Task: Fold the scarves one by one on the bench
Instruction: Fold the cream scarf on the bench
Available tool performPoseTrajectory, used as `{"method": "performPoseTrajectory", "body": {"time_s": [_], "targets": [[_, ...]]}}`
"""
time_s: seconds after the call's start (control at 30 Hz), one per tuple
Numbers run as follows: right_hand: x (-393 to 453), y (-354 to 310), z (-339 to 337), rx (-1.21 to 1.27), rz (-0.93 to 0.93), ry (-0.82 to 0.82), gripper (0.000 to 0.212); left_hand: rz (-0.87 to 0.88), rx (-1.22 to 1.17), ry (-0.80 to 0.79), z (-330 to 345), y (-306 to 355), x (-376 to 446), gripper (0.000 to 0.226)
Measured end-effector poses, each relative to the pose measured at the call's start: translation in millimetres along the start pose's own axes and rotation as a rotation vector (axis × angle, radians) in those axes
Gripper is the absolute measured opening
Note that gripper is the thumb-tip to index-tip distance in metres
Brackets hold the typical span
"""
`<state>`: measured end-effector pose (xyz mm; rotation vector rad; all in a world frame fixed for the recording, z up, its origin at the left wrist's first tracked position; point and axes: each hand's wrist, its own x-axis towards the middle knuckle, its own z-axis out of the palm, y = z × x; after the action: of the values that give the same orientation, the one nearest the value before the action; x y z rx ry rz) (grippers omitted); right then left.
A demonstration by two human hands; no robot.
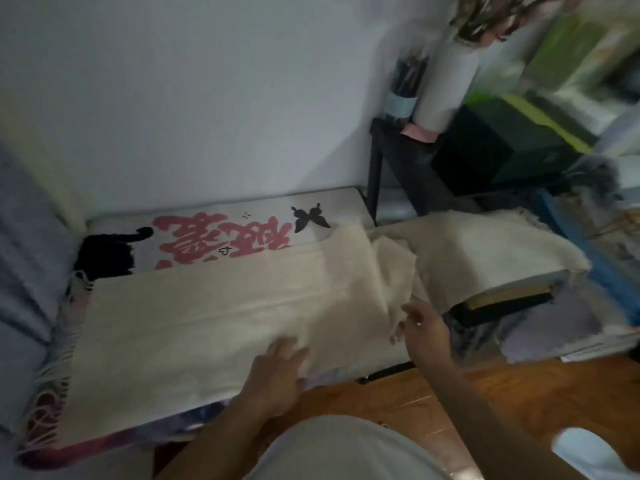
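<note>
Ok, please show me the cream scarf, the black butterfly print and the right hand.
cream scarf (207, 313): head view, flat middle.
black butterfly print (310, 220): head view, wings.
right hand (424, 322): head view, back of hand.

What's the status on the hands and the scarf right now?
Left hand flat on cream scarf, near edge. Right hand pinching bunched fabric. Scarf spread along bench, right end draped over side stack. Nothing blocking.
</note>
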<state>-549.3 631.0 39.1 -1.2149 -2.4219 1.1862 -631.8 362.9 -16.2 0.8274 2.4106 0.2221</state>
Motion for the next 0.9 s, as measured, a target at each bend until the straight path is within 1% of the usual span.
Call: {"method": "performPoseTrajectory", "body": {"time_s": [0.03, 0.1, 0.17, 0.23, 0.3, 0.37, 0.43, 0.47, 0.53, 0.6, 0.67, 0.7, 0.73, 0.77, 0.8, 0.87, 0.9], "targets": [[10.6, 6.7, -24.1, 0.062, 0.063, 0.068, 0.024, -0.036, 0.07, -0.001, 3.7, 3.1, 6.3, 0.062], [35.2, 22.8, -73.9, 0.135, 0.133, 0.201, 0.021, -0.159, 0.085, -0.017, 2.1, 17.3, 20.5, 0.056], [67.4, 43.3, -119.9, 0.193, 0.205, 0.289, 0.021, -0.269, 0.099, -0.051, -8.7, 44.1, 37.0, 0.045], [105.2, 60.9, -157.4, 0.297, 0.311, 0.344, 0.018, -0.307, 0.127, -0.056, -20.1, 75.1, 52.4, 0.038], [141.7, 73.6, -186.3, 0.41, 0.434, 0.335, 0.024, -0.257, 0.074, -0.013, -26.6, 109.3, 66.5, 0.038], [171.9, 79.1, -205.1, 0.495, 0.544, 0.286, 0.031, -0.171, -0.056, 0.006, -28.1, 146.6, 75.7, 0.041], [192.2, 79.3, -217.6, 0.601, 0.635, 0.29, 0.051, -0.116, -0.179, -0.024, -29.8, 180.0, 77.8, 0.041], [201.3, 82.6, -222.8, 0.628, 0.658, 0.312, 0.059, -0.097, -0.203, -0.03, -30.4, 193.0, 77.6, 0.04], [212.5, 85.7, -233.1, 0.589, 0.628, 0.341, 0.063, -0.075, -0.207, -0.009, -33.1, 210.6, 76.0, 0.039], [218.6, 87.8, -240.3, 0.493, 0.533, 0.304, 0.065, -0.064, -0.22, 0.019, -38.4, 221.7, 75.1, 0.035], [218.2, 83.4, -246.3, 0.374, 0.444, 0.252, 0.057, -0.05, -0.26, 0.053, -45.6, 233.9, 78.3, 0.033], [217.8, 78.6, -249.4, 0.324, 0.403, 0.221, 0.05, -0.044, -0.28, 0.074, -49.2, 241.2, 82.3, 0.035], [219.2, 74.9, -252.1, 0.323, 0.367, 0.201, 0.043, -0.038, -0.301, 0.091, -53.1, 250.5, 87.3, 0.041], [217.9, 65.6, -257.4, 0.386, 0.355, 0.18, 0.038, -0.02, -0.323, 0.11, -57.5, 261.5, 92.6, 0.048], [218.3, 56.2, -264.3, 0.534, 0.351, 0.156, 0.032, 0.01, -0.347, 0.128, -62.4, 275.2, 98.8, 0.055], [216.7, 32.9, -286.1, 0.967, 0.33, 0.083, 0.019, 0.086, -0.391, 0.18, -73.9, 307.7, 111.3, 0.069], [214.5, 20.5, -299.8, 1.164, 0.285, 0.043, 0.019, 0.119, -0.396, 0.226, -80.9, 325.2, 117.2, 0.075]]}}
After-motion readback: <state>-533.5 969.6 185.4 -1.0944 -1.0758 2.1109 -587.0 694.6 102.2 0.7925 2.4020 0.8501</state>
